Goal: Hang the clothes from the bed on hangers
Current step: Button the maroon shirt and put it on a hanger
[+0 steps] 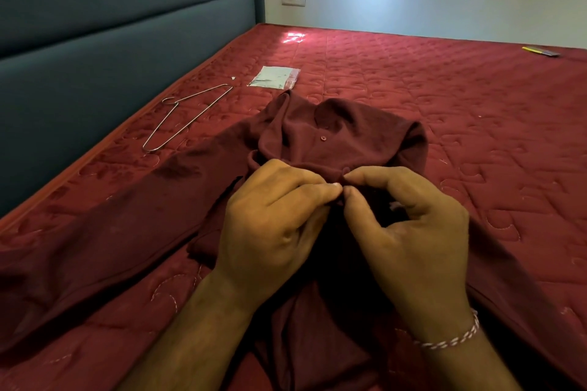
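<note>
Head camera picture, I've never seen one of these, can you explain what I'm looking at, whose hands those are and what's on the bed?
There is no machine here. The one picture comes from a wide-angle camera worn on a person's head, looking forward and down, so the two bare hands are the wearer's own. The left hand and the right hand meet fingertip to fingertip, both pinching the front of a maroon shirt near its buttons. The shirt lies spread on a red quilted mattress. To the left of the shirt, untouched, lies a wire hanger, and beyond it a small clear plastic packet. A small yellow item sits at the far right; I cannot tell what it is. A blue padded headboard runs along the left.
</note>
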A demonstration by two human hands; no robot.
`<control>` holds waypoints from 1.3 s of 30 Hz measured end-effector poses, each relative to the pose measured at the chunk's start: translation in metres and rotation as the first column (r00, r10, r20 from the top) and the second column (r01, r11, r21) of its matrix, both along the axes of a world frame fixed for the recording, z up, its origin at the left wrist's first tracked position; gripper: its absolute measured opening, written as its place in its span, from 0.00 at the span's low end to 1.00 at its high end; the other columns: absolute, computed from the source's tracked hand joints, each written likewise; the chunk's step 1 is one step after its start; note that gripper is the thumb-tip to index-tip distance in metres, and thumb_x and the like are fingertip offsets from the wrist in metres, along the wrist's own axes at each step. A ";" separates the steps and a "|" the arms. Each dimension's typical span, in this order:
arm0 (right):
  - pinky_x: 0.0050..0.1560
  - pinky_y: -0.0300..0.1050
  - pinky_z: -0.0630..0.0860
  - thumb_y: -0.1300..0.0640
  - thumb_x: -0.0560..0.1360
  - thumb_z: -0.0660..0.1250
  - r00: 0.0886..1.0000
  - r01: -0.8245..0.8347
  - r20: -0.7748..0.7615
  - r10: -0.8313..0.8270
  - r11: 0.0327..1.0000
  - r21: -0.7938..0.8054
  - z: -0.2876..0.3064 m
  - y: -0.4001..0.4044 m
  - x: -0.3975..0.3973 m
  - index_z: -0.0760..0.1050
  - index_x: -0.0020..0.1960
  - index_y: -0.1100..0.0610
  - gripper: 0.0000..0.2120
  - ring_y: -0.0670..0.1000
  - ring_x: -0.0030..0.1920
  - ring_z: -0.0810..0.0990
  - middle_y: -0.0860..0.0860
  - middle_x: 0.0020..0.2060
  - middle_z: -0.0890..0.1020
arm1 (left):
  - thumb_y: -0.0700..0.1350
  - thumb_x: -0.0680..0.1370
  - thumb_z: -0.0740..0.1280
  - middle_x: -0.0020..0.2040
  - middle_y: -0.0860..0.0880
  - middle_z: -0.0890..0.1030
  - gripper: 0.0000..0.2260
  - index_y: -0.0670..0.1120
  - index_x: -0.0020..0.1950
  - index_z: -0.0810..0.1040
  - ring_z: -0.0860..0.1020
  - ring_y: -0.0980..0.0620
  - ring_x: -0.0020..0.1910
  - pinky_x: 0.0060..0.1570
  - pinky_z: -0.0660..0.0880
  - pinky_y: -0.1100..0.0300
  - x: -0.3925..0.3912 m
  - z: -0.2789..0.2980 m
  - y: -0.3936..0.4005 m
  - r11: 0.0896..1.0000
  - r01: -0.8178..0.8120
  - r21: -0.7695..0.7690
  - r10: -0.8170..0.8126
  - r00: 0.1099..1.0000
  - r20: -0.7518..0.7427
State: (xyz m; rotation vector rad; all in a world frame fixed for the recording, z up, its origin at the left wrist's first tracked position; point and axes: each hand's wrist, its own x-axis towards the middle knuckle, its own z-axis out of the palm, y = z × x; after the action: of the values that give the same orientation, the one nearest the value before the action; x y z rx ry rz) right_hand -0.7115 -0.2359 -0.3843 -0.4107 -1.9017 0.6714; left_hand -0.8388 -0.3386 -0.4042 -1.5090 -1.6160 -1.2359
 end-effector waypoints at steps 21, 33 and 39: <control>0.53 0.41 0.80 0.65 0.74 0.75 0.940 -0.296 0.119 0.319 0.939 -0.175 0.001 0.021 0.002 0.87 0.51 0.52 0.10 0.47 0.52 0.86 0.43 0.47 0.87 | 0.37 0.74 0.78 0.42 0.50 0.84 0.03 0.42 0.42 0.86 0.79 0.47 0.44 0.46 0.74 0.54 -0.005 -0.006 0.007 0.997 -0.062 0.042 0.062 0.998 -0.013; 0.54 0.46 0.82 0.65 0.72 0.78 0.817 -0.361 0.347 0.460 0.878 -0.314 -0.005 0.044 0.005 0.86 0.47 0.52 0.09 0.46 0.47 0.86 0.44 0.44 0.88 | 0.43 0.69 0.76 0.43 0.57 0.81 0.15 0.48 0.56 0.82 0.78 0.55 0.43 0.46 0.76 0.59 -0.017 -0.015 0.008 0.957 0.089 -0.275 -0.063 0.993 0.104; 0.51 0.45 0.81 0.68 0.70 0.76 0.843 -0.377 0.320 0.432 0.899 -0.222 -0.012 0.040 0.001 0.85 0.45 0.52 0.12 0.48 0.47 0.86 0.45 0.43 0.87 | 0.36 0.68 0.76 0.52 0.57 0.85 0.22 0.48 0.62 0.84 0.83 0.59 0.51 0.53 0.78 0.64 -0.019 -0.015 0.009 0.917 0.278 -0.286 -0.183 0.931 0.317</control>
State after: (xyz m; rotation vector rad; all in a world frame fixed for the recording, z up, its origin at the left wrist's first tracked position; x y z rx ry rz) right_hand -0.7107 -0.1963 -0.3966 -0.2329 -2.3313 1.0875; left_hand -0.8579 -0.3293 -0.4189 -1.8403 -1.9506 -1.4197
